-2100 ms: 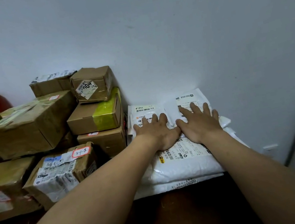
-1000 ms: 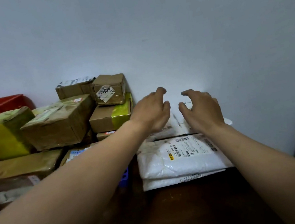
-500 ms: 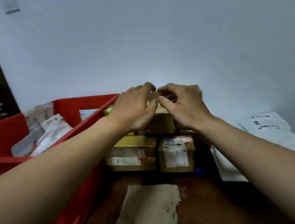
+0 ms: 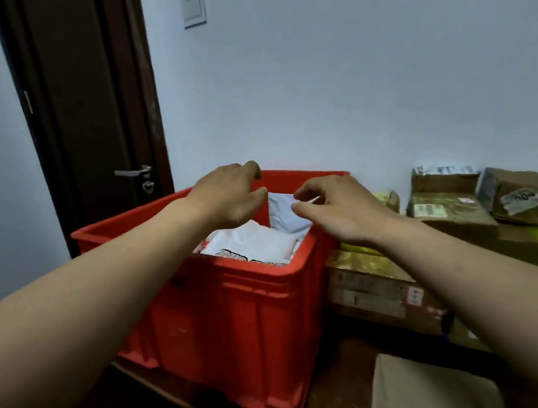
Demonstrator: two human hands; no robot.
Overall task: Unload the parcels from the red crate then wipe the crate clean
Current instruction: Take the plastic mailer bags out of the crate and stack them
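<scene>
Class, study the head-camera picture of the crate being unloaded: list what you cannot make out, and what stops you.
Head view: floor of the red crate and its parcel count, hidden by its near wall and the left hand.
Head view: whether the right hand pinches the upright white parcel; fingers overlap it.
Head view: cardboard box label, blurred.
Head view: tan sheet, cut by bottom edge.

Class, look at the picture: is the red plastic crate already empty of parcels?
No: white plastic mailer bags lie inside the red plastic crate, piled up close to its rim.
</scene>
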